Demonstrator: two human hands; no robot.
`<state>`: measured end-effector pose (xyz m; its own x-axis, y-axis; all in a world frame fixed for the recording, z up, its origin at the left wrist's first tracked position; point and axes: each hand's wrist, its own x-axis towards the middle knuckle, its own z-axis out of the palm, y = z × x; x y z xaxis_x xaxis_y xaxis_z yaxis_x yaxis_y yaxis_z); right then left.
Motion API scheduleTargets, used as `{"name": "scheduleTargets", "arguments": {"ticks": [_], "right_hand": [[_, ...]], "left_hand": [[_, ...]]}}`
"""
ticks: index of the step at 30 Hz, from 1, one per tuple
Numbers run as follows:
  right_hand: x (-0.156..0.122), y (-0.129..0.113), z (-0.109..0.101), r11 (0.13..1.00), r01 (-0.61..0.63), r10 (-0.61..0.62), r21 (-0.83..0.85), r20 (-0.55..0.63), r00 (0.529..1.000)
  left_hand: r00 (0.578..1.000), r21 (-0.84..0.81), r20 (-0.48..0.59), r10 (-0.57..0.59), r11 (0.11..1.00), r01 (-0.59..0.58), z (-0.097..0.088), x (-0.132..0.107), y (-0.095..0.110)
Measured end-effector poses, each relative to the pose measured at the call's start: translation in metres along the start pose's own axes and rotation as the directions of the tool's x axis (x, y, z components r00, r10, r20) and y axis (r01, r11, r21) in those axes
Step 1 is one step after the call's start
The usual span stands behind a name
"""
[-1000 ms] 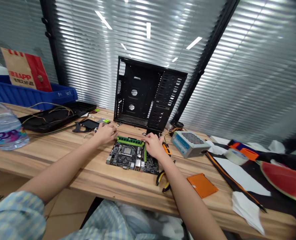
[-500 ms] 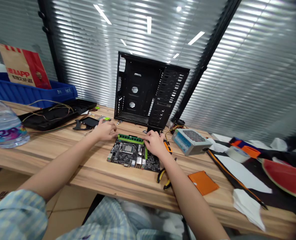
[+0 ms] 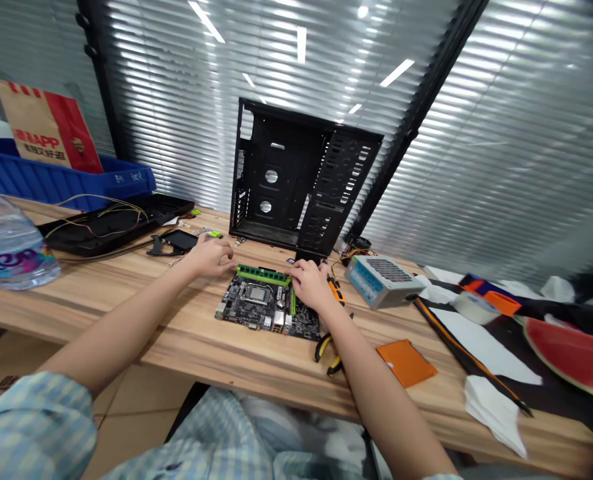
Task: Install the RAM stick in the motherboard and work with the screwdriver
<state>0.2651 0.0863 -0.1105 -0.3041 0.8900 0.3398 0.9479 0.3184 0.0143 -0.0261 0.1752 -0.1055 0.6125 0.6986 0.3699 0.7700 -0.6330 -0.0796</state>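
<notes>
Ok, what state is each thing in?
Motherboard, flat on the table
RAM stick, in its slot; full seating unclear
Left hand, by the RAM stick's left end
Right hand, at its right end
Computer case, upright, near side open
Power supply, on the table
Pliers, handles spread
Bottle, upright

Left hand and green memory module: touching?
Cannot tell: the head view shows the left hand right by the left end of the memory module, with any contact or gap too small to judge.

Blinds (image 3: 176, 100) (streaked with reflections (image 3: 301, 45)) back a wooden table (image 3: 201, 340) — floor (image 3: 139, 403) apparently tiled.
</notes>
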Motion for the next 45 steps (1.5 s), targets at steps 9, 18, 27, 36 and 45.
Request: {"name": "scheduleTargets", "arguments": {"ticks": [9, 18, 27, 36, 45], "right_hand": [[0.0032, 0.0018, 0.0049, 0.993, 0.048, -0.053, 0.109, 0.045, 0.998], [0.003, 0.0016, 0.0043, 0.995, 0.052, -0.057, 0.088, 0.054, 0.997], [0.0038, 0.0021, 0.0027, 0.991, 0.031, -0.036, 0.129, 0.038, 0.999], [0.0046, 0.0059, 0.0044, 0.997, 0.019, -0.023, 0.081, 0.058, 0.998], [0.0044, 0.0087, 0.0047, 0.994, 0.04, -0.043, 0.097, 0.031, 0.999]], "left_hand": [[1.0, -0.006, 0.002, 0.008, 1.0, -0.008, 0.0018, 0.0019, -0.0019], [1.0, -0.027, -0.006, 0.01, 1.0, -0.01, 0.0008, 0.0021, -0.0007], [1.0, -0.023, -0.025, 0.002, 1.0, -0.003, 0.0021, 0.0032, 0.0006], [1.0, -0.042, -0.008, 0.023, 0.999, -0.023, 0.0038, 0.0037, 0.0014], [0.999, -0.028, -0.002, 0.049, 0.998, -0.049, 0.0017, 0.0036, 0.0049]]}}
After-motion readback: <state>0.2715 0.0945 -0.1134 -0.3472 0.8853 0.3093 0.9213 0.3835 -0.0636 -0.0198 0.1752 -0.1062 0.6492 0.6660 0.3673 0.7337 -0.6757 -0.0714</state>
